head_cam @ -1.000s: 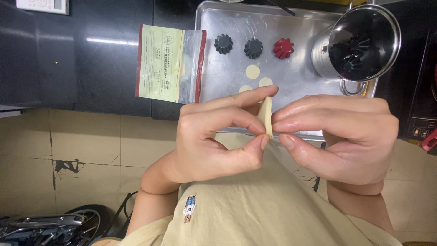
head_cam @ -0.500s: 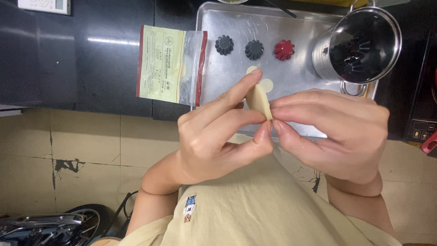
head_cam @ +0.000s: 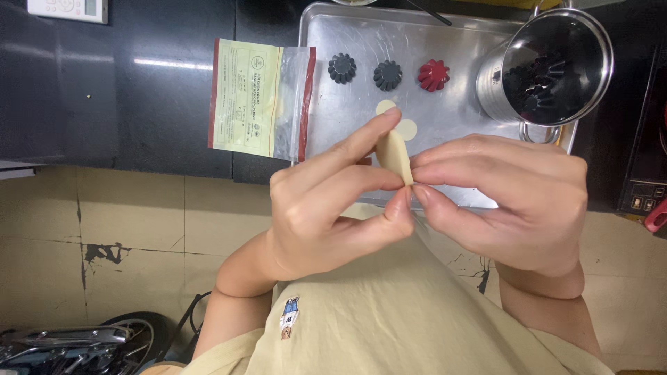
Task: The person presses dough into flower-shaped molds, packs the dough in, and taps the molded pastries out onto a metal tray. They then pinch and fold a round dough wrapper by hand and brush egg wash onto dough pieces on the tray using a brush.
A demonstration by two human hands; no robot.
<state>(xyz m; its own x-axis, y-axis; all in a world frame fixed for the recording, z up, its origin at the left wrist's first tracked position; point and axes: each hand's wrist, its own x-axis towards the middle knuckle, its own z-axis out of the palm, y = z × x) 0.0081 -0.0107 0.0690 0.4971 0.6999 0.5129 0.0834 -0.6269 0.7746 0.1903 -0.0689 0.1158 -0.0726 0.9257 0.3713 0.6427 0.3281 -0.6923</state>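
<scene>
Landmark: steel tray point(head_cam: 333, 149) on dark counter. Left to right.

Far left of tray, top corner: white device point(head_cam: 67, 9), partly cropped. Just left of tray, overlapping its left edge: flat zip bag point(head_cam: 260, 107), pale green label, red side strips.

In front of tray, near edge: left hand point(head_cam: 326, 201) pinching pale dough piece point(head_cam: 394, 154), index finger laid along its left face, thumb pressing from below at its lower end. Dough upright, slightly tilted, held above tray's near half, clear of the surface.

On tray, far row: two black fluted moulds point(head_cam: 342, 68) point(head_cam: 388, 75), then red fluted mould point(head_cam: 433, 74). Behind the held dough, on tray floor: two small pale dough discs point(head_cam: 408, 128), partly hidden.

Right of dough: right hand point(head_cam: 511, 201) gripping the same piece, fingertips and thumb closed on its lower right edge, touching left thumb tip.

Tray's right end: steel pot point(head_cam: 549, 69) with dark fluted moulds inside, handle loop toward near edge.

Right of tray: black appliance point(head_cam: 643, 167), buttons on front, cropped by frame.
</scene>
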